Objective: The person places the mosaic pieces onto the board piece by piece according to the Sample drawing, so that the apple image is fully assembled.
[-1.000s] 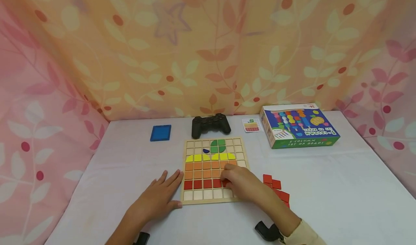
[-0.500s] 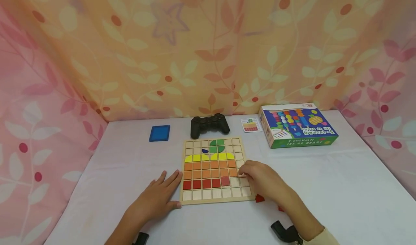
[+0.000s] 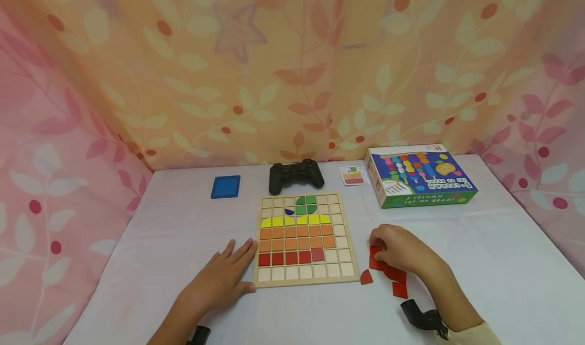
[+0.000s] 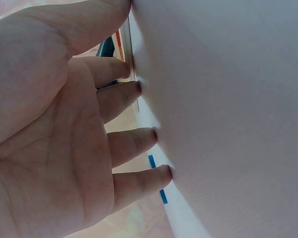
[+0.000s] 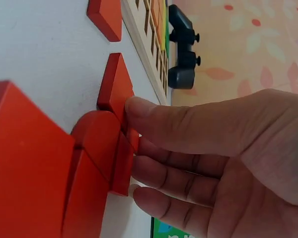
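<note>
My left hand [image 3: 224, 274] rests with spread, straight fingers on the white tabletop, fingertips and thumb at the left edge of a wooden grid board [image 3: 340, 242]. The board carries green, yellow and orange tiles and a row of red square tiles [image 3: 291, 258]; the rightmost red one [image 3: 317, 254] looks lighter than its neighbours. Right of the board, my right hand [image 3: 404, 248] has thumb and curled fingers around a red tile [image 5: 116, 84] in a loose pile of red pieces. In the right wrist view the thumb [image 5: 146, 111] presses against it, with the index fingertip hidden.
A black game controller [image 3: 296, 176] lies behind the board, with a blue square tray [image 3: 226, 186] to its left. A small pattern card [image 3: 354, 176] and a colourful bead-set box [image 3: 420, 176] stand to the right. One rounded red piece [image 3: 366, 277] lies beside the board's lower right corner.
My right hand has let go of the red square in the red row and moved right, off the board, to the loose red pieces. The left hand has stayed put.
</note>
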A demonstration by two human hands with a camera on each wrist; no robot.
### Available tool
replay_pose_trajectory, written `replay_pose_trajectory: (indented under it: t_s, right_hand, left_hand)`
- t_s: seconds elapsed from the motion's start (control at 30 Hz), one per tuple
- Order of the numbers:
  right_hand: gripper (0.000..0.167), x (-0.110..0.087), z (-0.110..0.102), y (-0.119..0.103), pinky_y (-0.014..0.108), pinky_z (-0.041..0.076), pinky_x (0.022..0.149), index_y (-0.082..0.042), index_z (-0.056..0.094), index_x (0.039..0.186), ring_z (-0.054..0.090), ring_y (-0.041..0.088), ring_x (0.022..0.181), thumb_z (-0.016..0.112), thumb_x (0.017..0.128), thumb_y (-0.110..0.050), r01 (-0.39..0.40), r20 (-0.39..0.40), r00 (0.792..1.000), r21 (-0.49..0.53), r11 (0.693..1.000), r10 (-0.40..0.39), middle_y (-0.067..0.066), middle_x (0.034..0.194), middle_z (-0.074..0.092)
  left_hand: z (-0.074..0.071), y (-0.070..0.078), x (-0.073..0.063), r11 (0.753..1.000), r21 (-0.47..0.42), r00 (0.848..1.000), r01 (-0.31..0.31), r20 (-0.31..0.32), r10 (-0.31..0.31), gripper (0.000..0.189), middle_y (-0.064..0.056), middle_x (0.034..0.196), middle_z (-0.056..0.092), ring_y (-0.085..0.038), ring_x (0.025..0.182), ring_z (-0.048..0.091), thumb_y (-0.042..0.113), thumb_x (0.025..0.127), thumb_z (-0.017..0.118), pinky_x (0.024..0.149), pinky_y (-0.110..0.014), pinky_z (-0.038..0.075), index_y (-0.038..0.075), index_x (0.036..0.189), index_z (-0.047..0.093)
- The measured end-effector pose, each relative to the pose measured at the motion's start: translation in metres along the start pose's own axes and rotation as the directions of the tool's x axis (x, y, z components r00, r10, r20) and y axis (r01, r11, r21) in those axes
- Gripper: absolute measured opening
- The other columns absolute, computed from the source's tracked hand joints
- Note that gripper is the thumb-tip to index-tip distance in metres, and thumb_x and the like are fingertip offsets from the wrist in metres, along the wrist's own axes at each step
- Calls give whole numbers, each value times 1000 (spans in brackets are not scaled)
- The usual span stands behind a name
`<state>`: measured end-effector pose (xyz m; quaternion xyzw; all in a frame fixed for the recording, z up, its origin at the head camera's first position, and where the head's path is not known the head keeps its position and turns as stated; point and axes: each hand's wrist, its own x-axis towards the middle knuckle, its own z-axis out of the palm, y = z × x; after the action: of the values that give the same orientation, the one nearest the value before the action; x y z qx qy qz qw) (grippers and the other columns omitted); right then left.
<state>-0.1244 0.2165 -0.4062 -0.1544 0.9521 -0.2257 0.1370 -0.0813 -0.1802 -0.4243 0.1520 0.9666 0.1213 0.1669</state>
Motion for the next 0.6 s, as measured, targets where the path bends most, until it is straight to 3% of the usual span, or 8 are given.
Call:
replay_pose_trajectory:
  t_s: [0.43,0.6]
  right_hand:
    - [23,2,3,1,37,53,73,-11,66,89,52,17,77,80,79,4,-2,20,1000,39,999,1,-3,79,56]
    - [20,3,1,-5,31,52,69,-15,65,84,53,16,72,77,84,1,21,-14,1000,53,998,-20,-5,74,56]
  left_hand:
    - [3,-1,3,1000,1,1000,12,2,-12,92,3,163,27,-39,150,13,53,83,75,112,-68,21,22,159,32]
    - [1,0,2,1000,5,1000,10,0,-10,93,3,163,27,-40,150,14,54,83,75,111,-68,22,22,159,32]
